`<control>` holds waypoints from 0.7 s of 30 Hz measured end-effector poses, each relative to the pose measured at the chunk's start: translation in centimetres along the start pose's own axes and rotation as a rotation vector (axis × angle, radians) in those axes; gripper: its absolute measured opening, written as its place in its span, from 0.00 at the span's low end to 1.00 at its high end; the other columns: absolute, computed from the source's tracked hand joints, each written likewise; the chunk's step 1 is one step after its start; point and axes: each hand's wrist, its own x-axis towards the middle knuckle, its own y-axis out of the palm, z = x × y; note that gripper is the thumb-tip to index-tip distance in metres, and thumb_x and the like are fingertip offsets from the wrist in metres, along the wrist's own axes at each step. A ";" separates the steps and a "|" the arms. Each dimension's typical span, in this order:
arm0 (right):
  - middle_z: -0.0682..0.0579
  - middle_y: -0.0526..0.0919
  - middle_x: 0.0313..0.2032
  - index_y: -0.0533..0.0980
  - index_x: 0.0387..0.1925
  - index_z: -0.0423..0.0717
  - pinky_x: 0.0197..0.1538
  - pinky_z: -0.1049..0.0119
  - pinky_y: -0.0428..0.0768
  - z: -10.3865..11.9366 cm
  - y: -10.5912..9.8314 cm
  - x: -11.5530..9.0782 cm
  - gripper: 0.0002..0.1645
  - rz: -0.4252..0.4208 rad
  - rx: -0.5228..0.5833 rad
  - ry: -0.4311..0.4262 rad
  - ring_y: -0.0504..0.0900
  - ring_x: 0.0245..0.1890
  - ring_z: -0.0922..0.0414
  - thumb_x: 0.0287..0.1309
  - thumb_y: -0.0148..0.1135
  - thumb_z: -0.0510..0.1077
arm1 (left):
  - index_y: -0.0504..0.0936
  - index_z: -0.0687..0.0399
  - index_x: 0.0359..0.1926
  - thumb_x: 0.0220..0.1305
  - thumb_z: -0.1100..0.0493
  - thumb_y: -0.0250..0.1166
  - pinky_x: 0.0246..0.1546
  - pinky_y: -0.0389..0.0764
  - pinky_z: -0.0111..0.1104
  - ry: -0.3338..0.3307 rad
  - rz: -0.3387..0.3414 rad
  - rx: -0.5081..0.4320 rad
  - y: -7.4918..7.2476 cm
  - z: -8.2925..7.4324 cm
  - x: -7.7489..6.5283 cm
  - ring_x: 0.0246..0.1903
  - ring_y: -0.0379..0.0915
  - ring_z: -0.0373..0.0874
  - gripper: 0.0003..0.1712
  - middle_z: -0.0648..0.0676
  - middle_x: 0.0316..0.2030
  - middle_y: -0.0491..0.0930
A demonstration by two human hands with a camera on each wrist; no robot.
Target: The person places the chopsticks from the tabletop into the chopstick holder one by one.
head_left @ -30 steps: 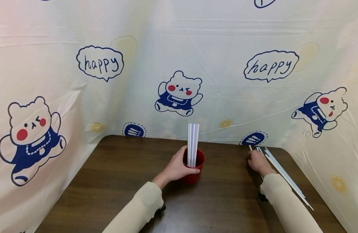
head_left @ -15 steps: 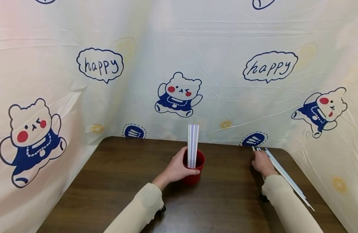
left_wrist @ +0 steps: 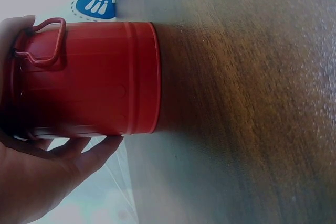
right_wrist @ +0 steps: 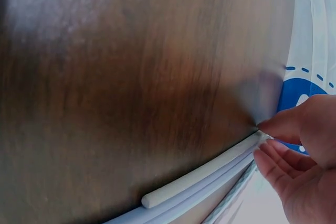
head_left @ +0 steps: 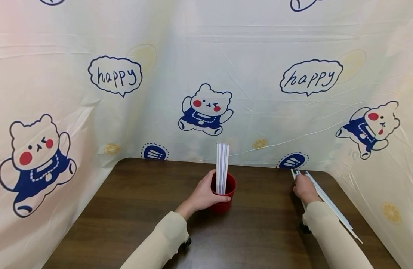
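My left hand (head_left: 203, 192) grips a small red bucket (head_left: 223, 205) near its rim, thumb across the near side. In the left wrist view the bucket (left_wrist: 94, 77) shows a wire-like loop on its side and stands on the table. A bundle of thin white and pale-blue sticks (head_left: 222, 168) rises upright from it. At the table's far right, my right hand (head_left: 306, 188) pinches a thin white stick (right_wrist: 205, 174) between thumb and fingers in the right wrist view. Pale-blue sticks (right_wrist: 210, 187) lie right beside it, partly hidden by the hand.
More thin pale sticks (head_left: 330, 205) lie slanted along the right side of the brown wooden table (head_left: 142, 216). A printed curtain (head_left: 253, 74) hangs right behind the table's far edge and along both sides.
My right hand has shifted slightly right and toward me, and the white stick's far end has moved right with it, closer to the others. My left hand stays on the bucket.
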 end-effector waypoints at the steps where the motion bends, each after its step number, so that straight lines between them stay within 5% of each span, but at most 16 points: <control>1: 0.33 0.79 0.29 0.73 0.28 0.30 0.37 0.44 0.79 0.0 0.0 0.0 0.03 0.000 -0.001 0.004 0.79 0.30 0.40 0.48 0.59 0.28 | 0.62 0.42 0.72 0.51 0.50 0.81 0.59 0.79 0.49 -0.001 0.000 -0.001 0.0 0.0 0.0 0.59 0.73 0.45 0.51 0.47 0.62 0.74; 21: 0.39 0.78 0.26 0.72 0.26 0.33 0.36 0.49 0.80 0.3 -0.8 0.1 0.04 0.093 0.005 -0.001 0.79 0.29 0.44 0.52 0.59 0.31 | 0.61 0.43 0.73 0.51 0.50 0.81 0.58 0.79 0.50 -0.011 0.003 0.001 0.0 -0.2 -0.1 0.60 0.72 0.47 0.52 0.49 0.64 0.73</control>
